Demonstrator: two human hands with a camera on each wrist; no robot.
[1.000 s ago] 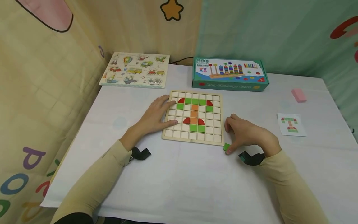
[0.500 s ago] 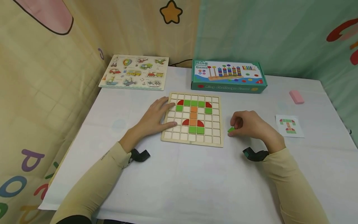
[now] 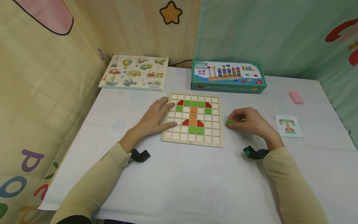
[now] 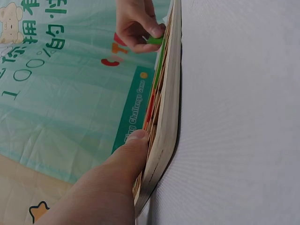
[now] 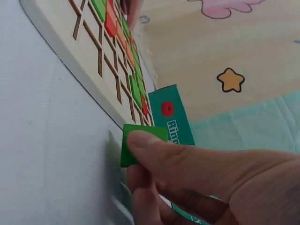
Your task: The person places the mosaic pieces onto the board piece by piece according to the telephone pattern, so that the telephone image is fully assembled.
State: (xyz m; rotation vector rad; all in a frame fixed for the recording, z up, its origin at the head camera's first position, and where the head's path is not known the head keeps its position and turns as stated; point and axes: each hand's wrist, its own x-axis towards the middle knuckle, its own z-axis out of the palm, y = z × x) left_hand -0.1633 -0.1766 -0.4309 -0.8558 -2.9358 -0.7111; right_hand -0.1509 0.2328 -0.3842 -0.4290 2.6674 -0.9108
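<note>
My left hand (image 3: 152,119) rests on the left edge of a wooden grid board (image 3: 193,143), fingers straight and thumb over the frame. Red rounded pieces, green squares and an orange column (image 3: 193,115) sit in the board's cells. Just off the board's right edge, my right hand (image 3: 250,123) pinches a green square tile (image 5: 125,152) between thumb and fingers. The right wrist view shows that tile held close above the white cloth, beside the frame. Farther right lies a printed pattern card (image 3: 289,126) with a similar figure on it.
Behind the board stand a green game box (image 3: 228,87) and, at the back left, a vehicle picture puzzle (image 3: 134,73). A pink block (image 3: 296,97) lies at the far right, beyond the card. Printed curtains (image 3: 251,28) hang behind the table.
The right hand has picked the green tile up from the cloth by the board's lower right corner and moved it away from me along the right side. The left hand stays put.
</note>
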